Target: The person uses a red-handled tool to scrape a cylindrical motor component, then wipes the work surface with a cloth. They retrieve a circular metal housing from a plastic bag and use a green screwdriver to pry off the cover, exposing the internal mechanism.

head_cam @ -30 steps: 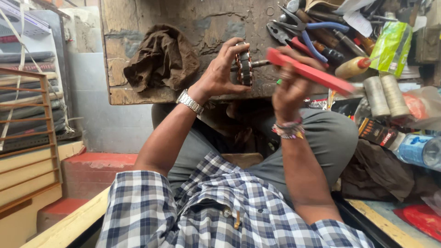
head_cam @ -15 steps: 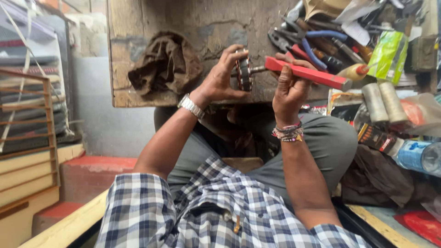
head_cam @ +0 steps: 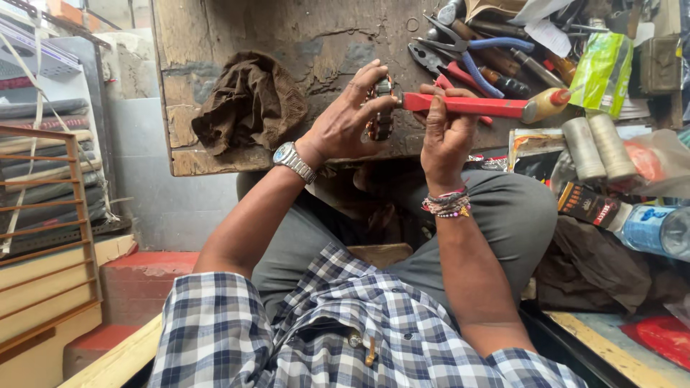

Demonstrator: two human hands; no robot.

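We work a watch with a red-handled tool over the wooden worktop.

Our left hand (head_cam: 348,118) has its grip closed around a metal-banded watch (head_cam: 381,115), fingers curled over it. Just right of it, our right hand (head_cam: 444,133) clamps the red-handled tool (head_cam: 467,105), its tip meeting the watch. Beyond lie blue-handled pliers (head_cam: 471,54); left of the hands, a brown rag (head_cam: 248,104) rests on the worktop (head_cam: 215,154).

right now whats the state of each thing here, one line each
left hand: gripping a metal watch band
right hand: gripping a red-handled tool, tip at the band
brown rag: crumpled on the wooden board
blue-handled pliers: lying among tools
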